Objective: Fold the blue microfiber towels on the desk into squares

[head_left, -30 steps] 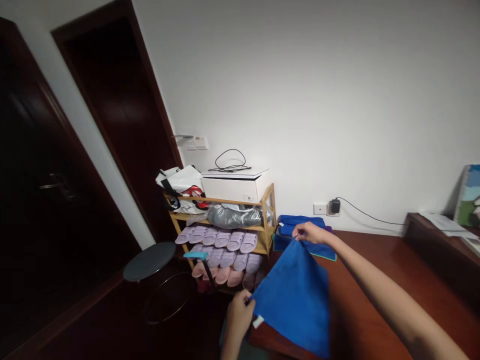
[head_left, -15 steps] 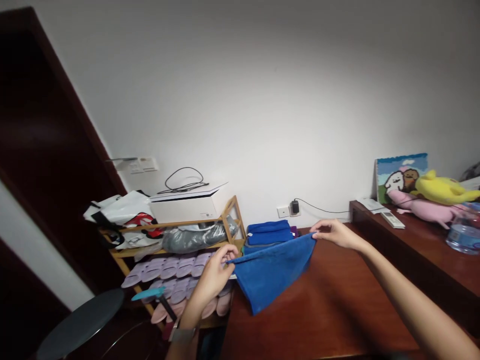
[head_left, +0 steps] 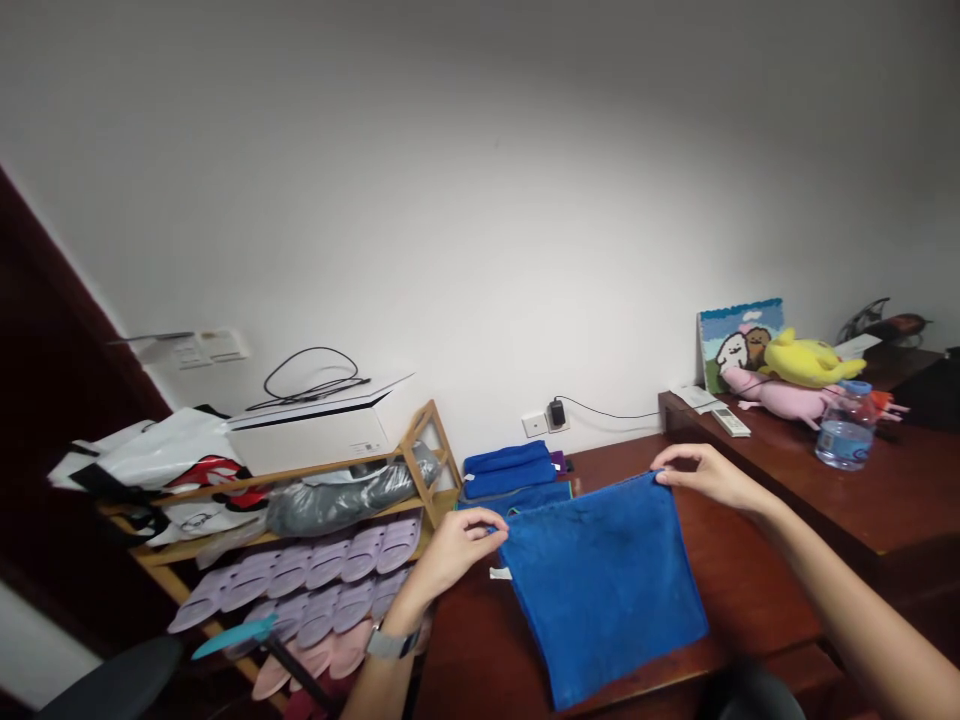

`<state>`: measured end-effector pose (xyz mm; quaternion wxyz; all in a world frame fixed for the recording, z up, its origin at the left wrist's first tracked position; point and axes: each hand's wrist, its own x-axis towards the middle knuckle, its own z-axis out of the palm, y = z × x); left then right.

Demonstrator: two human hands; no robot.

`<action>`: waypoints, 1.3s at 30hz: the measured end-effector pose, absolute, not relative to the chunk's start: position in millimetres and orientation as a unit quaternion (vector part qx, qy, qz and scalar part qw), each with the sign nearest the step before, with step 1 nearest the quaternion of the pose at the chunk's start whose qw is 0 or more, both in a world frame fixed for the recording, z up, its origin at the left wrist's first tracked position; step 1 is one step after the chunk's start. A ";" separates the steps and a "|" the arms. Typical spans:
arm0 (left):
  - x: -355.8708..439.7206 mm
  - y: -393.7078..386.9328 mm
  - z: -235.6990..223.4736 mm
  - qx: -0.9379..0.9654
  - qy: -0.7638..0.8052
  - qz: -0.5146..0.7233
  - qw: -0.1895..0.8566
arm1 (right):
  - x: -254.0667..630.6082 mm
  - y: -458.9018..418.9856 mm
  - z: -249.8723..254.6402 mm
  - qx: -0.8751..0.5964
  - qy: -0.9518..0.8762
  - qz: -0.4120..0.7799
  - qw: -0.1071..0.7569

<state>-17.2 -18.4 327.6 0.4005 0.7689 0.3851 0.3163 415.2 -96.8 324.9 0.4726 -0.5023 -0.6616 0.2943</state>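
Observation:
A blue cloth (head_left: 607,585) lies spread flat on the dark wooden table (head_left: 742,570), its near edge reaching the table's front. My left hand (head_left: 455,548) pinches its far left corner, next to a small white tag. My right hand (head_left: 701,472) pinches the far right corner. Both hands are closed on the cloth. Behind it, against the wall, sits a stack of folded blue cloths (head_left: 510,470).
A wooden shoe rack (head_left: 416,455) with several lilac and pink slippers stands left of the table, with a white box (head_left: 311,430) and bags on top. A raised shelf at right holds a water bottle (head_left: 844,435), plush toys (head_left: 806,375) and a remote. A stool sits at lower left.
The cloth hung slack between my hands; it now lies spread flat on the table. Both hands moved apart and down, and the view swung right.

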 end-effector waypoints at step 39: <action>-39.5 -41.7 31.3 0.666 0.597 0.267 0.359 | 234.2 -2.8 49.2 -0.576 -0.664 0.252 0.405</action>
